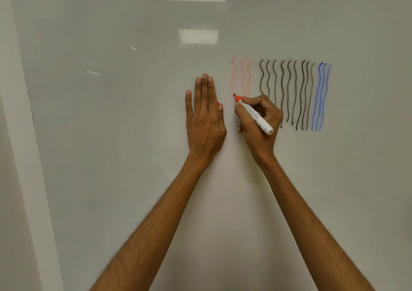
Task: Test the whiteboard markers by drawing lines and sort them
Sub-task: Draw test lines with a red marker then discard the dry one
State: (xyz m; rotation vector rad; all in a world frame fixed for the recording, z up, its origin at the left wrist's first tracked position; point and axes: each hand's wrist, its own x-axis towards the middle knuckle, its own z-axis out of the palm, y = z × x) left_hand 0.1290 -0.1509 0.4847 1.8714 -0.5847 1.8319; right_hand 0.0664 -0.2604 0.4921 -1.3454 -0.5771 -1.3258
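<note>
Right now the right hand [258, 121] pinches a white, red-tipped marker [254, 115] between curled fingers and thumb, with the nib touching the whiteboard [111, 134] at the foot of the leftmost faint red line [233, 74]. The left hand [205, 121] lies flat on the board, fingers straight and pressed together, and a red scrap [218, 103] peeks out beside its thumb. The barrel print is too small to read.

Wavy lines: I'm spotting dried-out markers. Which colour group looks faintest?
The red lines, leftmost group: pale and washed out, while the black lines and blue lines read solid.
</note>
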